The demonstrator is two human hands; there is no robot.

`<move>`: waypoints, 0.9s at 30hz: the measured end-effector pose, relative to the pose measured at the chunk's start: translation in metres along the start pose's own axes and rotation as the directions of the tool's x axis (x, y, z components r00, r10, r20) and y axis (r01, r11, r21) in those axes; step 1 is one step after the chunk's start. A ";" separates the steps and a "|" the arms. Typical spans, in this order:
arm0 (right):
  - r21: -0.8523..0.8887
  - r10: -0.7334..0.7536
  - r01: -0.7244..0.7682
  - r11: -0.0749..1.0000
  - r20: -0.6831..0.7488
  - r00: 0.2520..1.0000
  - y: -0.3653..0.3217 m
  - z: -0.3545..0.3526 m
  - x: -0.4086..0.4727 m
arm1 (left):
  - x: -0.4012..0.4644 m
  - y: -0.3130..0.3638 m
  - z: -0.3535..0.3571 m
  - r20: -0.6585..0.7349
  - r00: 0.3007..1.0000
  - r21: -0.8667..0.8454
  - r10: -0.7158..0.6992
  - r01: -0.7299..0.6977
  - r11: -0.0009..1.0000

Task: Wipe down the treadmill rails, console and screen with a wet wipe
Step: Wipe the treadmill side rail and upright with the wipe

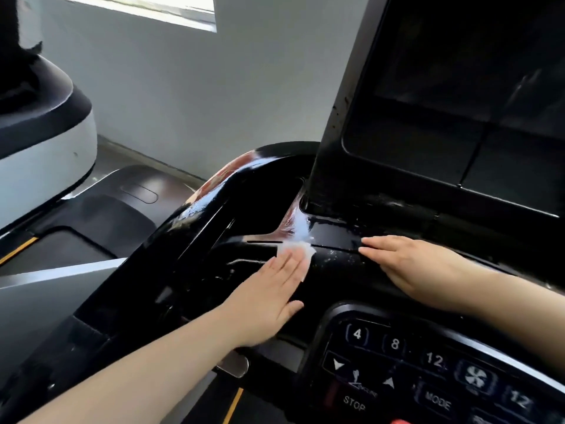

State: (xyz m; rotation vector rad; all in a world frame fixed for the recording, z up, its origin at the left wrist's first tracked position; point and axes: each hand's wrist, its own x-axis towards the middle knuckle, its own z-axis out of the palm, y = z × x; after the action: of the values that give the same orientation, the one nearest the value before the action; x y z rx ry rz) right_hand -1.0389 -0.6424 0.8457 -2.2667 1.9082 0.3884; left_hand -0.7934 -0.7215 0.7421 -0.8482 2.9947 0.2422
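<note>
My left hand (269, 295) lies flat with straight fingers on the glossy black treadmill console (244, 194), pressing a white wet wipe (298, 249) that sticks out under the fingertips. My right hand (409, 264) rests flat on the console just to the right, fingers straight and pointing left, holding nothing. The dark screen (458, 87) rises behind both hands. Wet streaks and droplets shine on the console near the screen's base (351, 221).
A button panel (428, 368) with numbers, arrows, STOP and MODE sits at the lower right. The neighbouring treadmill's belt and deck (91, 221) lie to the left, with a white and black machine (46, 133) beyond. A grey wall stands behind.
</note>
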 end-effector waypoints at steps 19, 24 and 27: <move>0.151 0.159 -0.156 0.976 -0.003 0.987 0.002 0.007 0.000 | 0.042 -0.016 -0.017 -0.083 0.986 -0.023 0.141 -0.144 0.989; 0.192 0.192 -0.187 0.963 -0.005 0.981 0.003 0.006 0.001 | 0.026 -0.009 -0.010 -0.116 0.993 -0.117 -0.016 0.003 0.993; 0.205 0.196 -0.187 0.961 -0.024 0.980 0.002 0.005 0.003 | 0.024 0.014 -0.006 -0.150 0.975 0.001 0.165 -0.167 0.986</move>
State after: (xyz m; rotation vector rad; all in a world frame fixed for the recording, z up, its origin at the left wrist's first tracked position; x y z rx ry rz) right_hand -1.0410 -0.6441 0.8399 -1.9867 2.0911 0.1584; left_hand -0.8209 -0.7229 0.7488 -0.6443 3.2119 0.2068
